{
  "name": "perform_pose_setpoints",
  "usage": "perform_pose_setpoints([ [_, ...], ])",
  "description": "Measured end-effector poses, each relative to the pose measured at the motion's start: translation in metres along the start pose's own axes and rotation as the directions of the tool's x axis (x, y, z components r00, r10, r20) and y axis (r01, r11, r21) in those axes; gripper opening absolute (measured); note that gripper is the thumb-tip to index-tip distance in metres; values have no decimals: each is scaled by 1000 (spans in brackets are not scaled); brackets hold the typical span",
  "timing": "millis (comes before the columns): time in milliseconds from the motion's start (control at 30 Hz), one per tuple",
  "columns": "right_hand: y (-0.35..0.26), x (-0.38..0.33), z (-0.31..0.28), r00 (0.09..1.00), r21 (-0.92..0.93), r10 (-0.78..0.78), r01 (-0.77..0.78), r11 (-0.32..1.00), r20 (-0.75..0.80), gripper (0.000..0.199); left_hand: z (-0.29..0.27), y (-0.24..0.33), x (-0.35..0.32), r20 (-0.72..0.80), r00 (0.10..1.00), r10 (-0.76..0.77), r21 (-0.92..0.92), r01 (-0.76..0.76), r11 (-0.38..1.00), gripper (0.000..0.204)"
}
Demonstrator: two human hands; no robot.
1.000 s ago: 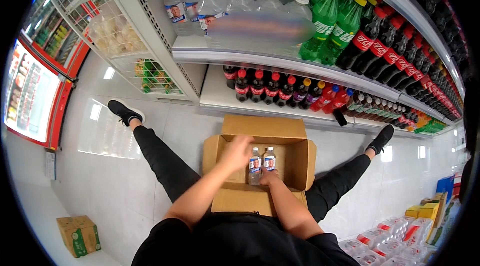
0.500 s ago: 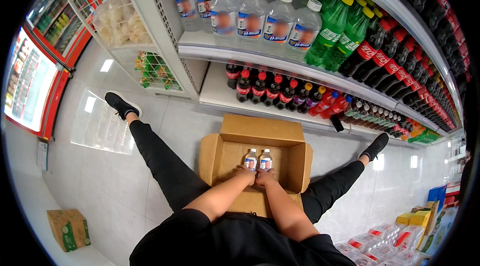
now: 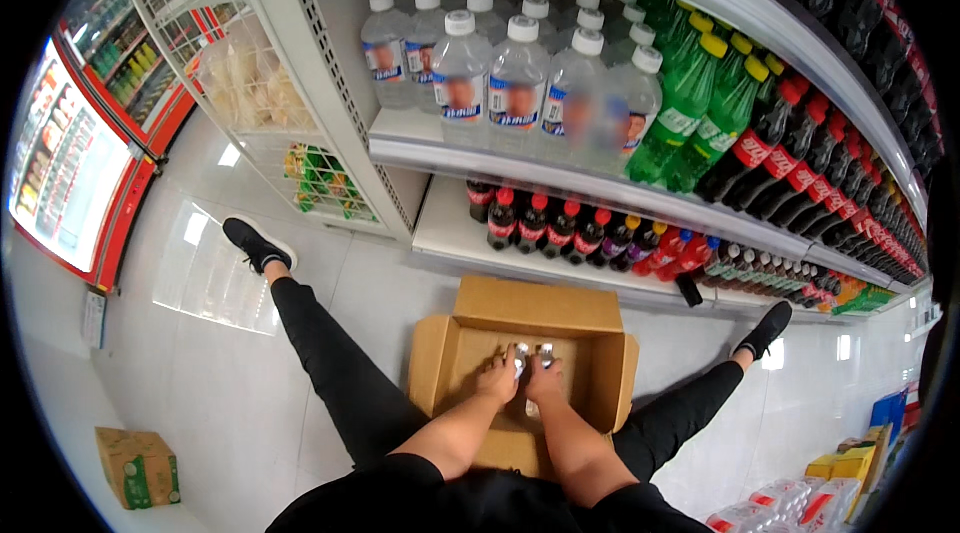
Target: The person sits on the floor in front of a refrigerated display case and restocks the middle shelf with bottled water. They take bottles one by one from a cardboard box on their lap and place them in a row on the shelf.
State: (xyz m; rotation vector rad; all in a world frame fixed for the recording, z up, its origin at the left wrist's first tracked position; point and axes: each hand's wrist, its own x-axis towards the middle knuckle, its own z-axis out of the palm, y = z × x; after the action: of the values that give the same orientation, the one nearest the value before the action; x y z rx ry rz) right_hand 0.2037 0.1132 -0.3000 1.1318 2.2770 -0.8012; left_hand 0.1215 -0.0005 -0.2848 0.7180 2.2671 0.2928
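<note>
Fingers of my left hand (image 3: 497,380) and right hand (image 3: 544,382) each clasp a small water bottle (image 3: 520,357), the pair standing inside the open cardboard box (image 3: 527,365) on the floor. Nothing else shows in the box; I judge unpacking nearly done.

Both forearms reach forward and down, the left hand (image 3: 497,380) and right hand (image 3: 545,380) side by side, fingers curled closed.
</note>
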Motion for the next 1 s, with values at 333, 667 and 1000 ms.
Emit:
perform_pose_setpoints([
  [333,-16,15,-14,973,-68,145,-135,989,178,77,25,-3,34,-3,983,-186,5,186,983,74],
  [667,-18,27,0,978,-96,142,-128,987,154,80,25,-77,62,164,983,88,-543,15,840,86],
  [1000,45,55,19,970,-54,-225,231,971,94,78,-126,-46,-85,-107,986,126,-969,-131,207,71],
])
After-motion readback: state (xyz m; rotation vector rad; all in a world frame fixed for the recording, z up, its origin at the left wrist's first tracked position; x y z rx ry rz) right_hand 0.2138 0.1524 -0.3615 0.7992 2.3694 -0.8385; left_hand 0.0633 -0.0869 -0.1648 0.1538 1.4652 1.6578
